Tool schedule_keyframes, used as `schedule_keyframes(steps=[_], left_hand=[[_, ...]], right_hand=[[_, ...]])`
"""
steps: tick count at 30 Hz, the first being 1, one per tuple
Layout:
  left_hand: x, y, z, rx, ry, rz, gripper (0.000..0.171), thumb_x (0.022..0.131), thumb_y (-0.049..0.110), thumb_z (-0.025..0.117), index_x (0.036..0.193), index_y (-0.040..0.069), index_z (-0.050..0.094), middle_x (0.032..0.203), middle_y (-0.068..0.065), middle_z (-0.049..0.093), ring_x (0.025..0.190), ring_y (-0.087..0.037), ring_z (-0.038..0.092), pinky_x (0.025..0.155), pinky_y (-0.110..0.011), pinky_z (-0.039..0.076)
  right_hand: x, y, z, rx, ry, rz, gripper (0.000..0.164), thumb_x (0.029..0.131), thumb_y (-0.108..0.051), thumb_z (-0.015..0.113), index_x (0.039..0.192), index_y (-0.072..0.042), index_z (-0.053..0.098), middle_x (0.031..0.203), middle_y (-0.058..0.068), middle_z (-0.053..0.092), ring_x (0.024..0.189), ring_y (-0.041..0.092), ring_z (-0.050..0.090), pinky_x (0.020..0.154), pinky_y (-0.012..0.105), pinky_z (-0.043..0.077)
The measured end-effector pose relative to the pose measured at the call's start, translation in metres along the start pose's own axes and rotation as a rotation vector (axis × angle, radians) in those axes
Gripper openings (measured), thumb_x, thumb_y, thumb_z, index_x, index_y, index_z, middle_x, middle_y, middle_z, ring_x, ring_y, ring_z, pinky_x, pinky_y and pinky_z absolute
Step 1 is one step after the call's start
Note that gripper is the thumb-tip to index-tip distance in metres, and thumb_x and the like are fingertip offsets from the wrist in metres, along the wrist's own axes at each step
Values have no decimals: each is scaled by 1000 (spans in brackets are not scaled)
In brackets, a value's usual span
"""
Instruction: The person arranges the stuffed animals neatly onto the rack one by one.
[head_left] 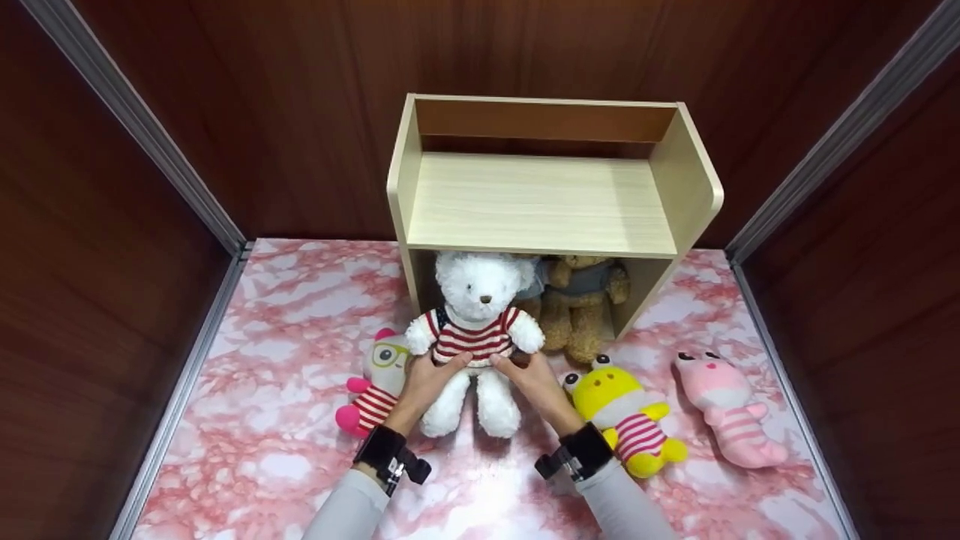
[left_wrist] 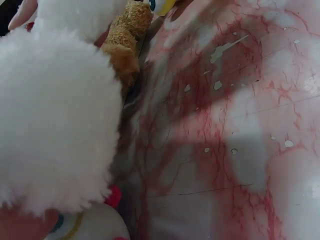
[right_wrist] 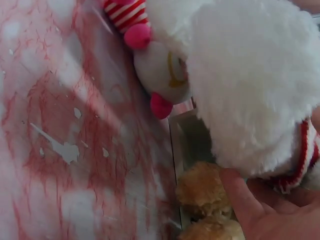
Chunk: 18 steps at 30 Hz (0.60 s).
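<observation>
From the head view, a fluffy white teddy bear (head_left: 475, 341) faces the near side at the left half of the shelf unit's lower opening, body upright or nearly so; how far its back reaches inside I cannot tell. It has a brown nose, small dark eyes and a knitted sweater in red and cream stripes, with a dark navy patch at the shoulder on the left, and its plump legs point to the near side. The left hand (head_left: 429, 384) and the right hand (head_left: 538, 381) grasp its waist from both sides, thumbs on the sweater's hem. The pale wooden shelf unit (head_left: 540, 202) has a bare upper board; its lower compartment holds a brown bear (head_left: 574, 319) in grey clothing at right, and more grey-blue cloth shows between the two bears. On the pink marbled desk (head_left: 289, 352), a toy with glasses (head_left: 377, 386) lies left of the white bear, with a yellow toy (head_left: 626, 420) and a pink toy (head_left: 731, 412) to the right. In the left wrist view, white fur crowds the left side, brown fur beyond. In the right wrist view, fingers press into the white plush beside the striped knit, brown legs close by.
</observation>
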<state>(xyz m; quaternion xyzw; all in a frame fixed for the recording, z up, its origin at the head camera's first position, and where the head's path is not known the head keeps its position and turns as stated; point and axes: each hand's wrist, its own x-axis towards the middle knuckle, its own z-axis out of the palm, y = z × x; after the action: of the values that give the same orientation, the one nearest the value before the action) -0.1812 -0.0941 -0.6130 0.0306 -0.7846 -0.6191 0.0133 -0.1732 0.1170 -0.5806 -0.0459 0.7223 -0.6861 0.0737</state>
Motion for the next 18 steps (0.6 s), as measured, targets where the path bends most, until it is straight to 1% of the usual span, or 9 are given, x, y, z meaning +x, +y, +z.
schedule_keyframes(steps=[2,5,6,8,10,12,15,18], left_hand=[[1,1,1,17,14,-8,59,87,42,81,129,4,66,118,-12,73,111,-27,67,102,-43,51],[4,4,1,51,42,-14,60,87,46,81,127,4,67,115,-12,73,108,-29,67,99,-45,52],[6,6,1,62,50,-20,61,86,47,81,127,4,68,115,-12,73,108,-29,67,99,-45,52],[8,7,1,60,57,-19,64,87,47,81,130,3,66,117,-14,73,110,-31,67,100,-46,52],[10,9,0,48,52,-6,63,88,44,80,131,0,65,120,-16,72,113,-32,66,102,-47,51],[12,10,-1,36,43,18,59,91,38,78,130,-3,65,121,-19,71,115,-34,65,104,-48,49],[13,10,-2,58,40,70,49,93,29,75,126,-7,65,120,-22,70,116,-37,64,107,-50,47],[14,10,-3,81,64,110,50,94,23,72,130,-10,61,126,-26,66,122,-40,60,111,-52,43]], right_hand=[[3,-1,5,-38,9,-11,56,95,-13,74,143,6,52,136,24,62,127,38,57,113,48,41],[16,10,10,-60,19,-45,65,93,-11,77,147,6,46,140,25,59,133,39,52,119,51,33],[21,15,12,-71,34,-58,65,92,-10,77,147,6,46,140,25,59,134,38,52,120,50,33],[29,18,16,-86,68,-89,62,92,-9,77,145,6,49,137,24,61,132,36,54,119,47,35],[36,18,19,-72,99,-96,57,92,-9,76,142,6,53,134,22,63,128,34,57,116,45,38],[42,18,21,-72,131,-82,51,92,-10,75,138,4,58,130,20,66,124,32,60,113,43,41],[51,16,24,-90,174,-44,47,92,-16,75,134,0,62,128,15,68,120,28,61,111,41,43],[58,14,28,-94,193,-13,43,92,-18,74,131,-1,65,125,14,69,117,27,62,109,41,45]])
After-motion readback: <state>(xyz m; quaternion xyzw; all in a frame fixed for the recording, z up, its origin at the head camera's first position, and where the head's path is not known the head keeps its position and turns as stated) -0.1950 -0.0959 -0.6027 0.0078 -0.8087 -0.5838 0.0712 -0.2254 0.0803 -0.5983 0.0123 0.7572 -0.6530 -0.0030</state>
